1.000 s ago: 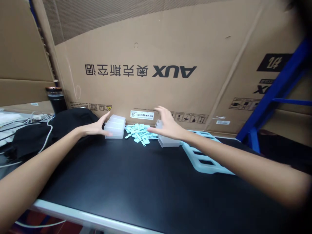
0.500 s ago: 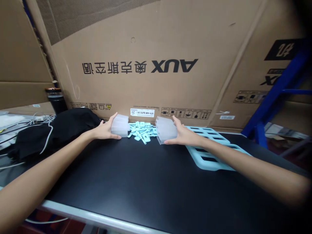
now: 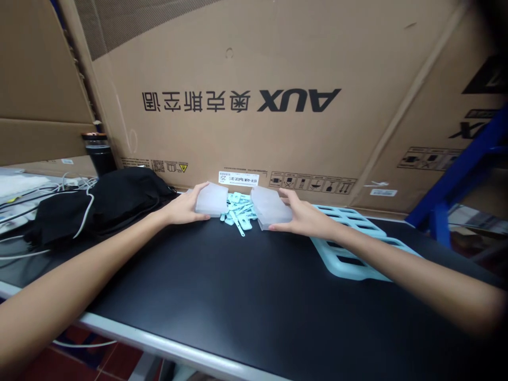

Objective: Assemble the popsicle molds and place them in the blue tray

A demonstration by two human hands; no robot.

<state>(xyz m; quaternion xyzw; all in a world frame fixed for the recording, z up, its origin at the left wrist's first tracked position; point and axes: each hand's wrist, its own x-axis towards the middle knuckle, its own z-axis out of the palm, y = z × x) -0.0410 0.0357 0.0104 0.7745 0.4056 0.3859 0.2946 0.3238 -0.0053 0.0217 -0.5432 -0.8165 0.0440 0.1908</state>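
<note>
My left hand [image 3: 186, 206] is closed around a translucent white plastic block [image 3: 212, 200], thumb on the near side and fingers behind. A similar translucent block [image 3: 272, 206] is gripped by my right hand [image 3: 304, 216] from its right side. Between the two blocks lies a heap of small light-blue plastic pieces [image 3: 240, 211], flat and elongated, on the black tabletop [image 3: 222, 296]. Both blocks are close against the heap's sides and partly cover its edges. Whether the blocks are hollow cannot be made out.
Beneath my right forearm lie light-blue grid frames [image 3: 345, 270]. A large cardboard box [image 3: 222, 137] stands along the table's back. To the left are a black cloth bundle [image 3: 123, 198], a dark bottle [image 3: 101, 156] and loose cables. A blue metal post [image 3: 440, 211] rises at right.
The two blocks have come closer together, and the heap between them is narrower. My left hand has moved right with its block. The view has shifted slightly.
</note>
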